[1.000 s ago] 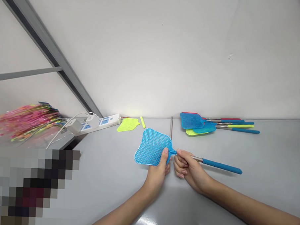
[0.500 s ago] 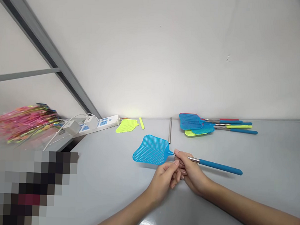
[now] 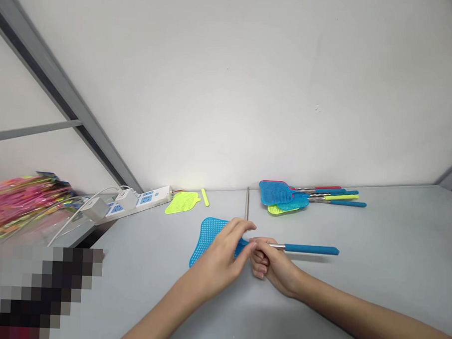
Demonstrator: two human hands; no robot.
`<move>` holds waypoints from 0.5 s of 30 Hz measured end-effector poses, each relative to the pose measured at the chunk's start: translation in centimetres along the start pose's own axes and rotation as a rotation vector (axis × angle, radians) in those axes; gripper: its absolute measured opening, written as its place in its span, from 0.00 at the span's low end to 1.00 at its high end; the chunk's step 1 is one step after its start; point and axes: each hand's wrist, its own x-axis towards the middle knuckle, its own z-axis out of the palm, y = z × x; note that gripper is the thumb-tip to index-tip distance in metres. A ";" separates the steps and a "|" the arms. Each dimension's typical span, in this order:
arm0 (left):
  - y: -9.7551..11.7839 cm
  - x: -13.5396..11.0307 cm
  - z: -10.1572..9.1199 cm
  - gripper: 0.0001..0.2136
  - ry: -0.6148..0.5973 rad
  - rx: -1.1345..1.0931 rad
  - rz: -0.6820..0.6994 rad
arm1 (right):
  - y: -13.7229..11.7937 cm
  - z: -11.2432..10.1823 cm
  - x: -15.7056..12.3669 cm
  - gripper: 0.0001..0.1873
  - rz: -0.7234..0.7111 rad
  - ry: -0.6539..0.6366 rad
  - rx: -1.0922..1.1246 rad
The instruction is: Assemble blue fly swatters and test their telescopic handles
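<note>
A blue fly swatter (image 3: 207,234) is held just above the table, its head to the left and its blue grip to the right. My right hand (image 3: 276,266) is closed around its metal shaft near the neck, fingers curled. Over the swatter's head and neck reaches my left hand (image 3: 226,252), thumb and fingers apart, covering part of the mesh. Its thumb tip is close to my right hand's fingertips; whether it touches the neck I cannot tell. Behind the hands a metal rod (image 3: 247,203) lies on the table, its near end hidden.
Several assembled fly swatters (image 3: 275,192) are piled by the wall, grips to the right. A yellow swatter head (image 3: 182,202) and yellow grip (image 3: 205,197) lie left of the rod. Beyond them are a power strip (image 3: 155,197) with chargers and a bagged colourful bundle (image 3: 26,203).
My left hand has risen from below the neck and spread over the swatter's head. The swatter has turned a little toward level, with my right hand still on its shaft. The view has shifted.
</note>
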 end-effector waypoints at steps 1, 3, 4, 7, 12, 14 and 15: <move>-0.4 0.2 -0.2 0.10 -0.046 0.102 0.052 | -0.1 -0.1 0.0 0.18 -0.003 -0.018 -0.010; -1.1 0.5 -0.3 0.10 -0.181 0.233 0.113 | -0.2 -0.3 0.1 0.19 -0.002 -0.048 -0.026; -1.4 0.6 -0.2 0.09 -0.231 0.279 0.124 | -0.3 -0.3 0.2 0.19 0.003 -0.062 -0.032; -1.7 0.5 0.1 0.10 -0.263 0.380 0.134 | -0.5 -0.4 0.3 0.18 0.044 -0.087 -0.072; -1.2 0.2 0.2 0.11 -0.282 0.378 0.162 | -0.7 -0.4 0.2 0.11 0.113 -0.052 -0.159; -1.3 0.2 0.3 0.12 -0.301 0.339 0.175 | -0.9 -0.3 0.0 0.09 0.125 -0.035 -0.164; -1.5 0.3 0.3 0.12 -0.308 0.317 0.180 | -1.0 -0.3 -0.1 0.09 0.127 -0.016 -0.172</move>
